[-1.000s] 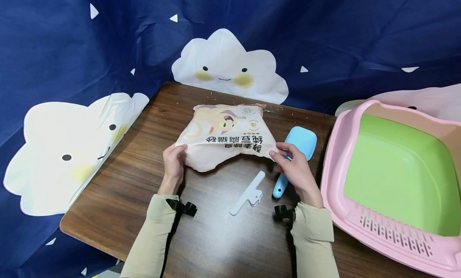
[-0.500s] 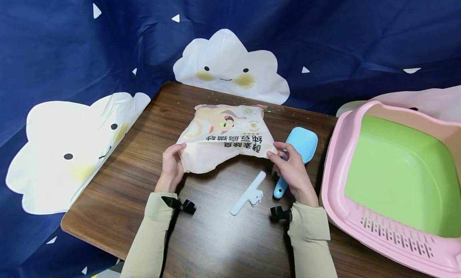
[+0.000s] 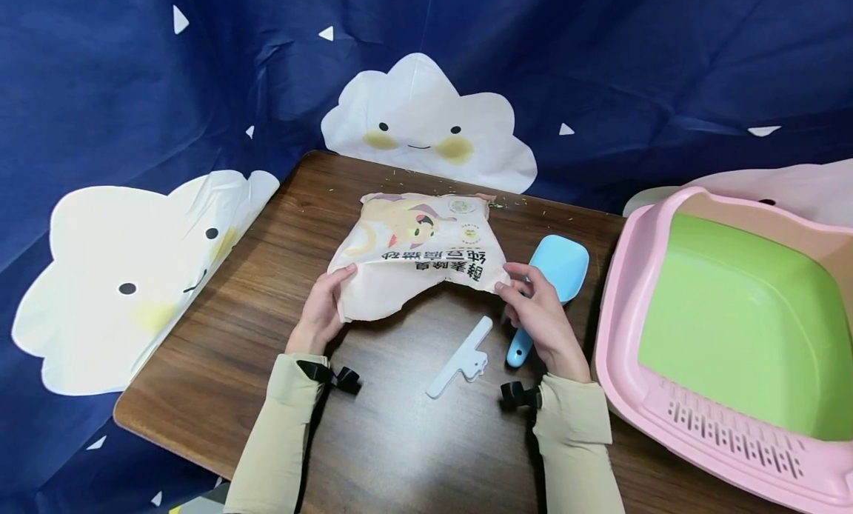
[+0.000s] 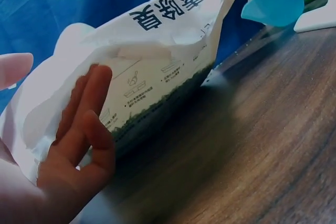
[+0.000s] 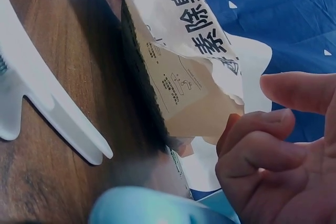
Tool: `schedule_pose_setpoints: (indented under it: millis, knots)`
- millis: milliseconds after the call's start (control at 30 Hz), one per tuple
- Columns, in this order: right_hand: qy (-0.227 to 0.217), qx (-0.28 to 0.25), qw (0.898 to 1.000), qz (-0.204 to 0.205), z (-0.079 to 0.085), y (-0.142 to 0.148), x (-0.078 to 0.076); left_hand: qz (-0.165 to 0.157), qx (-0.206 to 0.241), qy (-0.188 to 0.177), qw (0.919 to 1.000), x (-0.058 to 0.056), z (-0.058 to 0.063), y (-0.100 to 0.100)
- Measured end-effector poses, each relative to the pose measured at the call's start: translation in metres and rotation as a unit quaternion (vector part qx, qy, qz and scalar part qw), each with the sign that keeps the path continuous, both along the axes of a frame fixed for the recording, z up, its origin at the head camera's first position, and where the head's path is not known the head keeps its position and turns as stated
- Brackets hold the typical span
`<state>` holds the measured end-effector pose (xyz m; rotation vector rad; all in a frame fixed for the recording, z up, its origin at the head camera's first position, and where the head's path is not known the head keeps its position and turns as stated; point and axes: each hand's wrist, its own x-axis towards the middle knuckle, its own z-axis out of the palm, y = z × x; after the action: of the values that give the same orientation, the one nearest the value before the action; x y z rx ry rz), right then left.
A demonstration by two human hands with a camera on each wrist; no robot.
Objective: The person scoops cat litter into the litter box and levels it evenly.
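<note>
A pale cat litter bag (image 3: 426, 240) with a printed cat and dark lettering lies on the table, its near edge raised off the surface. My left hand (image 3: 323, 310) holds the near left corner, thumb above and fingers beneath. In the left wrist view those fingers (image 4: 97, 95) lie against the bag's underside. At the near right corner my right hand (image 3: 543, 310) pinches the bag; its curled fingers (image 5: 257, 145) show in the right wrist view. Just in front of the bag lies a white bag clip (image 3: 460, 358). A blue scoop (image 3: 556, 266) lies partly behind my right hand.
At the right stands a pink litter box (image 3: 616, 329) with a green inside and a slotted front rim. Small crumbs are scattered along the far edge of the brown wooden table (image 3: 220, 351). A dark blue cloth (image 3: 600, 62) with white clouds hangs behind.
Both hands have shifted slightly inward, and the bag's near corners have come a little closer together. My left thumb now reaches further over the bag. The clip and scoop stay put.
</note>
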<state>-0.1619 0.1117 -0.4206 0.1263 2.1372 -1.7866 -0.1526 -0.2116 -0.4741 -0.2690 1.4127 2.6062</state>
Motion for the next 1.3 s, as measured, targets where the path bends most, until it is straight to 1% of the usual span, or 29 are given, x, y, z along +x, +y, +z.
schedule_pose_setpoints:
  millis: [167, 333, 533, 700, 800, 967, 1133, 1300]
  knots:
    - [-0.004, -0.013, 1.0, 0.006, 0.0009, -0.0013, 0.0002, 0.002, 0.021, 0.002, 0.9998, 0.0001, -0.001, 0.0005]
    - [-0.017, -0.005, 1.0, 0.001, 0.0026, -0.0025, 0.0011, 0.005, 0.033, 0.002, 0.9994, -0.0006, -0.0023, 0.0011]
    - [0.005, 0.005, 1.0, 0.008, -0.0002, -0.0072, 0.0012, -0.003, 0.049, -0.006, 0.9988, -0.0007, -0.003, 0.0014]
    - [0.018, 0.015, 1.0, 0.013, -0.0021, -0.0072, 0.0007, -0.007, 0.044, -0.017, 0.9989, -0.0012, -0.002, 0.0018]
    - [0.026, 0.027, 0.999, 0.021, -0.0034, -0.0066, 0.0009, -0.008, 0.035, -0.026, 0.999, -0.0012, -0.0009, 0.0018]
    - [0.046, 0.062, 0.996, 0.034, -0.0049, -0.0067, 0.0018, -0.017, 0.027, -0.039, 0.9987, -0.0011, 0.0018, 0.0012]
    - [0.055, 0.09, 0.993, 0.044, -0.006, -0.0072, 0.003, -0.03, 0.034, -0.043, 0.9981, -0.0013, 0.0033, -0.001]
    - [0.071, 0.112, 0.989, 0.067, -0.0062, -0.0077, 0.0027, -0.035, 0.038, -0.048, 0.9975, -0.001, 0.0044, -0.0037]
